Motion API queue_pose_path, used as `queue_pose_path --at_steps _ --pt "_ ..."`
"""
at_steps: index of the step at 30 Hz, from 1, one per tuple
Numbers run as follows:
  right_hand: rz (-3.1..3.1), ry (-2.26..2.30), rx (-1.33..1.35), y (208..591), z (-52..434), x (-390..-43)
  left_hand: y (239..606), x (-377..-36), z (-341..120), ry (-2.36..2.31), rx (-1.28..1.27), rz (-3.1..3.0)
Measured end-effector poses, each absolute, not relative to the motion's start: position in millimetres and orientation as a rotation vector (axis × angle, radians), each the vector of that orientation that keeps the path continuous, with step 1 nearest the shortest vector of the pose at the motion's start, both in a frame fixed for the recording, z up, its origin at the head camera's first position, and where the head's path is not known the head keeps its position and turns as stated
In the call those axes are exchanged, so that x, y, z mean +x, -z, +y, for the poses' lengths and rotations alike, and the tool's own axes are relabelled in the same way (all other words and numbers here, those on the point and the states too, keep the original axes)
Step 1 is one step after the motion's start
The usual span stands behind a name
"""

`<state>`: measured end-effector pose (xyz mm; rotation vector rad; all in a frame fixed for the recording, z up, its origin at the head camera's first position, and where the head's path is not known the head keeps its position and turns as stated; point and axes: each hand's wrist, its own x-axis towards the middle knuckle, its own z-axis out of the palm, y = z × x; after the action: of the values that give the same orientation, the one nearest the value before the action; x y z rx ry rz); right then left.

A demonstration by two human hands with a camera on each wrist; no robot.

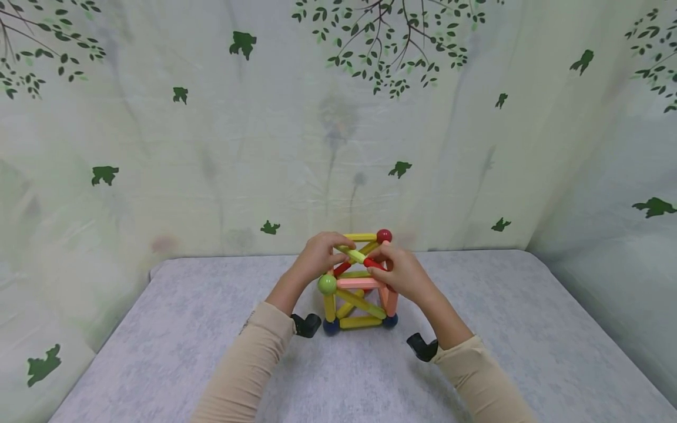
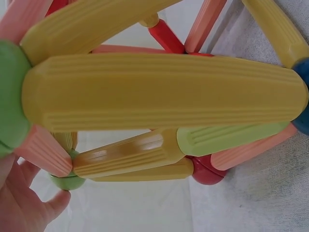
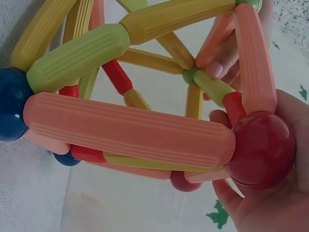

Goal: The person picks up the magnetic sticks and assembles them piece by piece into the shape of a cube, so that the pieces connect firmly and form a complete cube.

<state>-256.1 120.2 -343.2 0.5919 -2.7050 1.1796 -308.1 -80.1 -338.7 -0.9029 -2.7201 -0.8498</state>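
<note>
A cube-like frame of ribbed rods and balls (image 1: 359, 296) stands on the grey table (image 1: 174, 329). My left hand (image 1: 319, 255) curls over its top left corner, above a green ball (image 1: 327, 284). In the left wrist view that hand (image 2: 21, 203) lies by the green ball (image 2: 9, 96) and a thick yellow rod (image 2: 164, 92). My right hand (image 1: 399, 273) pinches a green-and-red rod (image 1: 365, 258) lying slantwise across the top. In the right wrist view the right hand (image 3: 270, 203) cups a red ball (image 3: 260, 150) at the end of a pink rod (image 3: 130, 130).
Another red ball (image 1: 384, 235) tops the far corner and blue balls (image 1: 331, 326) sit at the base. A leaf-printed curtain (image 1: 211, 147) closes off the back and sides. Black wrist mounts (image 1: 307, 324) hang under both sleeves.
</note>
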Motion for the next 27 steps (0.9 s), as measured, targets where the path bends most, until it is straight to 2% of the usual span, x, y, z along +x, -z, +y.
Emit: queue_pose_path --at_steps 14,27 --pt "-2.807 -1.118 0.652 338.3 117.3 -260.6 339.2 -309.5 -84.0 0.923 -0.907 -2.771" --pt "-2.842 -1.176 0.574 337.7 115.2 -262.4 341.1 -310.7 -88.6 0.971 -0.902 -2.767"
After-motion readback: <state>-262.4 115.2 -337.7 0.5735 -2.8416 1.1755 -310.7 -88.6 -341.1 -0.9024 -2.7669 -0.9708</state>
